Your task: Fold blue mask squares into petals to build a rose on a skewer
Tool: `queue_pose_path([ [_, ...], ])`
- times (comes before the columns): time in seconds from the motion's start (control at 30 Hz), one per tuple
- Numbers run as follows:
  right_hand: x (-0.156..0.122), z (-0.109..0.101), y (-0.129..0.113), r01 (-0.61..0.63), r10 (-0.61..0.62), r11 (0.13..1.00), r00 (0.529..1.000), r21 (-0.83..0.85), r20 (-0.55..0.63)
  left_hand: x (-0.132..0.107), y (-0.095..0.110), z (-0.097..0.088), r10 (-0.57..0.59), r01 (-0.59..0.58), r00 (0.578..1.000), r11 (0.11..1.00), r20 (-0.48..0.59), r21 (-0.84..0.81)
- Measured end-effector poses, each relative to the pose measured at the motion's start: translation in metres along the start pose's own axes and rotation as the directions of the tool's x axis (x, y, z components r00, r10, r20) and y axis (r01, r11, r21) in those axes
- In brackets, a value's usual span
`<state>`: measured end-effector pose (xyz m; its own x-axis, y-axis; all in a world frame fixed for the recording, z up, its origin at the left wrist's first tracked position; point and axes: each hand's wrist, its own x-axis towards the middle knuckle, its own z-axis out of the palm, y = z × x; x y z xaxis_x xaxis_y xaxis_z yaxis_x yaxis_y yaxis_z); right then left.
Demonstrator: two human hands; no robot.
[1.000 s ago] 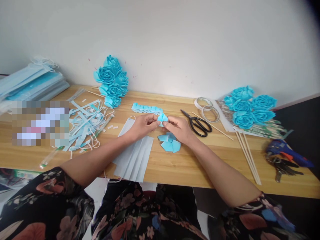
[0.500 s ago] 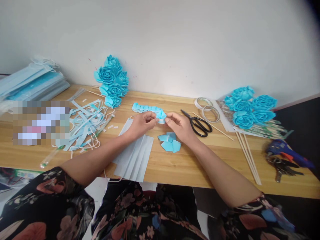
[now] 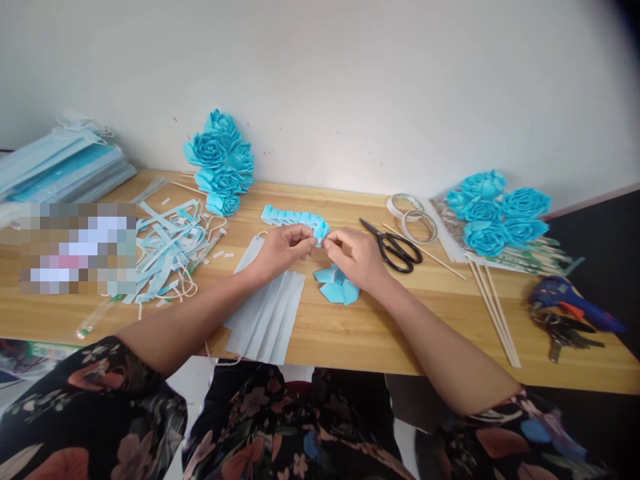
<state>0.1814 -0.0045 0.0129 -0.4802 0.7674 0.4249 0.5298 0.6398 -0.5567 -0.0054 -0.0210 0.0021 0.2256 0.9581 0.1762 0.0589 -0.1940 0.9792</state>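
Between the fingertips of my left hand [image 3: 285, 250] and my right hand [image 3: 354, 253] is the end of a blue folded strip [image 3: 290, 217], apparently of mask fabric. Both hands pinch it just above the wooden table [image 3: 360, 340]. The strip's pleated length runs away to the left behind my left hand. Below my right hand lie several cut blue petal pieces [image 3: 341, 290], partly overlapping. A pleated face mask [image 3: 267, 320] rests under my left wrist, near the front edge. Black-handled scissors [image 3: 397, 250] lie to the right of my right hand.
Blue fabric roses [image 3: 220, 160] lean at the back left, more roses [image 3: 485, 207] lie at the right. Tape rolls [image 3: 419, 227], wooden sticks [image 3: 495, 317], a blue glue gun [image 3: 567, 300] and keys [image 3: 563, 333] are rightward. Cut strips [image 3: 165, 253] and stacked masks [image 3: 60, 163] occupy the left.
The end of the strip is folded into a smaller, narrower shape. My right hand has moved slightly left, closer to my left hand. The view has shifted a little.
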Motion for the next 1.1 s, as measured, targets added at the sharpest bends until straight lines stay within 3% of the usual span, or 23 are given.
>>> queue_pose_path([
  [0.37,-0.0006,0.0027,0.0028,0.019,-0.018,0.998,1.0,-0.066,0.017,-0.0044,0.0044,0.0015,0.08,-0.068,0.996,0.97,-0.04,0.235],
  [0.7,-0.0009,-0.0007,-0.0002,0.009,-0.01,1.0,0.999,0.013,0.037,-0.0013,0.0019,0.0013,0.023,-0.021,0.999,0.998,-0.035,0.064],
  [1.1,-0.0007,0.0012,0.0012,-0.001,0.001,1.0,0.999,-0.01,0.038,-0.0035,0.0025,0.0013,0.051,-0.044,0.998,0.985,-0.038,0.166],
])
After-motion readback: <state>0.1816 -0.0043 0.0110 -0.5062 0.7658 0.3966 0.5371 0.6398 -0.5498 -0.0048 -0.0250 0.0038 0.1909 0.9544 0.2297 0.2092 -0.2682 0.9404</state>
